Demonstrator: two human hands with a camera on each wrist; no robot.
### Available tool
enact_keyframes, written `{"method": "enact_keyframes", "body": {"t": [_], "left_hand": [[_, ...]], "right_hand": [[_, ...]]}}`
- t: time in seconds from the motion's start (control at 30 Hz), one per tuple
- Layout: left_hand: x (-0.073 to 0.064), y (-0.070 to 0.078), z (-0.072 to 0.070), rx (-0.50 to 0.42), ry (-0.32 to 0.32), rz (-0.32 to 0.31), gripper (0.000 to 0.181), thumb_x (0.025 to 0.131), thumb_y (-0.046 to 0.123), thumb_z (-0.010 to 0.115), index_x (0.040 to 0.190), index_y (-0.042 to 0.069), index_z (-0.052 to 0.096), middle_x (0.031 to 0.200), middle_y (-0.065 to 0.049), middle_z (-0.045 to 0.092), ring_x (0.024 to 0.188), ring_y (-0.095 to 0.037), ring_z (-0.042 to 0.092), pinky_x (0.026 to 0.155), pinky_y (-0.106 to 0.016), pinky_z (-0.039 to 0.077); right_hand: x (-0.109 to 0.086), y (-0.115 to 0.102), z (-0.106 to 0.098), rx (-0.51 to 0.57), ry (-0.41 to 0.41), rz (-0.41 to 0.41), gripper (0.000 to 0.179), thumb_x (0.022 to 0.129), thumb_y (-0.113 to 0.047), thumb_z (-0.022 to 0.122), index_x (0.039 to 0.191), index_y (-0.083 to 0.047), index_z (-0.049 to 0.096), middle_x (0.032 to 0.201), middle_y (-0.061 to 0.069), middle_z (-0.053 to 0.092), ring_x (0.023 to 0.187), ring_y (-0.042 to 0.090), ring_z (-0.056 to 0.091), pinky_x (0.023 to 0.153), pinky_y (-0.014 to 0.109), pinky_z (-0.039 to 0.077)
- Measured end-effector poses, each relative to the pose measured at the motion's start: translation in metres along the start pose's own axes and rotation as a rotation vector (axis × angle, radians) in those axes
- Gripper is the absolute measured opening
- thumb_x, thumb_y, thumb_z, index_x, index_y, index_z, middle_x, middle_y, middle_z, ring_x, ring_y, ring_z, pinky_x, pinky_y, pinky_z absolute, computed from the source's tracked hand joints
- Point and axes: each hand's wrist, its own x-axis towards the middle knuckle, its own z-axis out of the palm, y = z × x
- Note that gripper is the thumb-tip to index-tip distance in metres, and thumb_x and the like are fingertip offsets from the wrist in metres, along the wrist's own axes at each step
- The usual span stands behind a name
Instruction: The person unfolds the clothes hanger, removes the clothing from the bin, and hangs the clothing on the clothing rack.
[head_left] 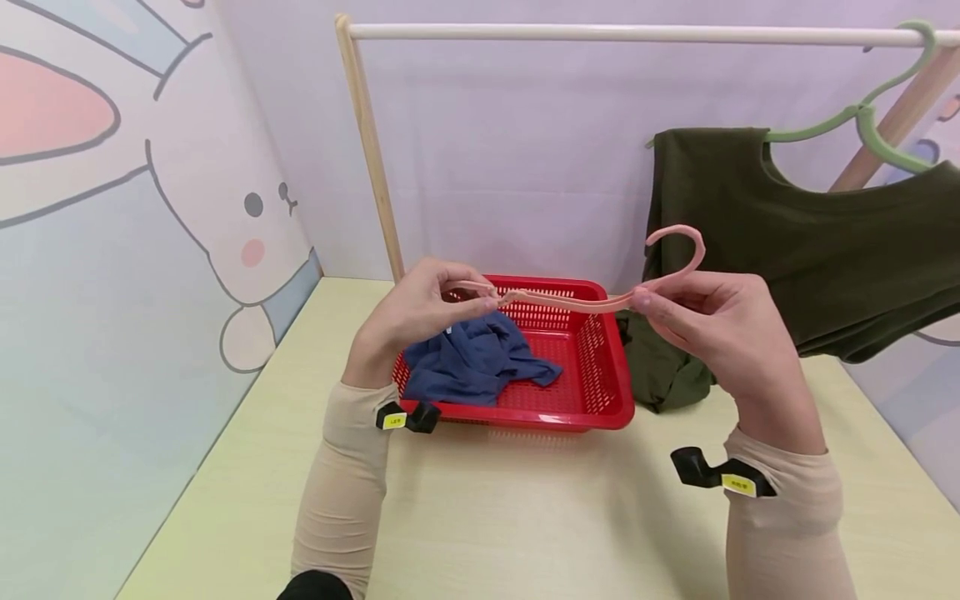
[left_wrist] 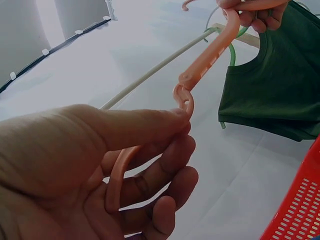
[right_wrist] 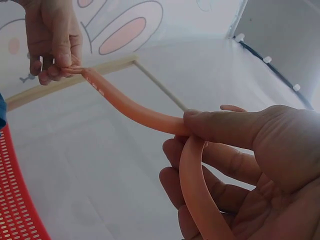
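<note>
A pink plastic clothes hanger [head_left: 570, 302] is held in the air between both hands, above a red basket [head_left: 525, 417]. My left hand [head_left: 420, 312] pinches its jointed end between thumb and fingers; the left wrist view shows the hinge-like joint [left_wrist: 186, 80] just beyond the thumb tip. At the middle, near the hook [head_left: 693, 242], my right hand [head_left: 723, 321] grips the hanger with thumb and fingers. Another arm of the hanger [right_wrist: 197, 185] runs across the right palm in the right wrist view. Inside the basket lies a crumpled blue garment [head_left: 472, 358].
A white rail [head_left: 570, 33] on wooden posts [head_left: 371, 142] spans the back. From it hangs a dark green shirt [head_left: 795, 242] on a green hanger [head_left: 813, 129] at right. Another dark green cloth [head_left: 667, 371] lies on the table [head_left: 510, 517] beside the basket.
</note>
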Motion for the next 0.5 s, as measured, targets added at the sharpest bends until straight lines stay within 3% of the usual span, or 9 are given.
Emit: {"method": "enact_keyframes", "body": {"t": [0.23, 0.4, 0.5], "left_hand": [[0.0, -0.002, -0.005, 0.031, 0.061, 0.005, 0.028, 0.102, 0.024, 0.083, 0.129, 0.015, 0.082, 0.119, 0.001, 0.083, 0.108, -0.02, 0.074, 0.089, -0.036, 0.06], [-0.004, -0.011, -0.015, 0.088, 0.185, -0.012, 0.037, 0.105, 0.031, 0.08, 0.138, 0.017, 0.077, 0.126, -0.003, 0.079, 0.111, -0.022, 0.073, 0.096, -0.039, 0.061], [-0.008, -0.018, -0.021, 0.097, 0.228, -0.064, 0.038, 0.106, 0.032, 0.079, 0.14, 0.016, 0.076, 0.132, -0.006, 0.078, 0.115, -0.025, 0.073, 0.099, -0.042, 0.061]], "right_hand": [[-0.001, 0.001, -0.007, 0.033, 0.026, -0.002, 0.027, 0.1, -0.024, 0.087, 0.122, -0.009, 0.085, 0.085, 0.002, 0.077, 0.069, 0.019, 0.06, 0.062, 0.026, 0.054], [-0.002, 0.007, -0.018, 0.182, 0.079, 0.016, 0.031, 0.098, -0.02, 0.088, 0.12, 0.001, 0.083, 0.067, 0.007, 0.061, 0.057, 0.019, 0.047, 0.051, 0.032, 0.039], [-0.003, 0.012, -0.023, 0.272, 0.119, 0.018, 0.034, 0.097, -0.017, 0.09, 0.121, 0.004, 0.081, 0.075, 0.007, 0.071, 0.062, 0.017, 0.055, 0.053, 0.026, 0.043]]}}
